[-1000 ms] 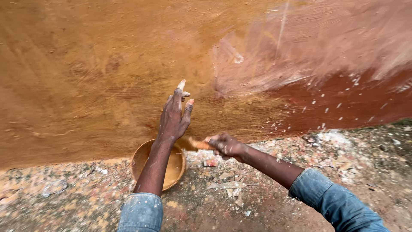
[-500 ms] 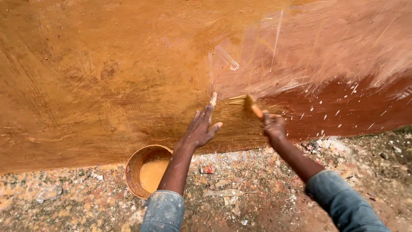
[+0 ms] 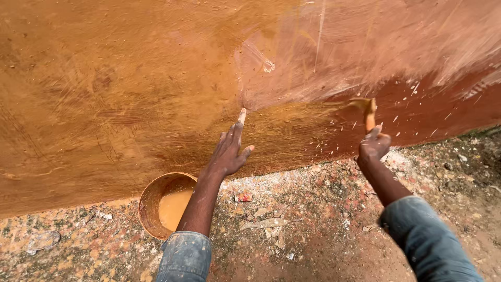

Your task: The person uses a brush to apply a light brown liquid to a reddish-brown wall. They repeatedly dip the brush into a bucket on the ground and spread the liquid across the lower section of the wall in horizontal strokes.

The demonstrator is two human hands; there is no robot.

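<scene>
Wall wet, streaky; ground rough, speckled.

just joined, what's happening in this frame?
A person is coating a wall with ochre wash. The right hand holds a brush with its bristles against the wall, where the ochre meets a darker red band. The left hand is pressed flat on the wall, fingers spread. A bucket part full of the same ochre liquid sits on the ground at the wall's foot, beside the left forearm.
</scene>
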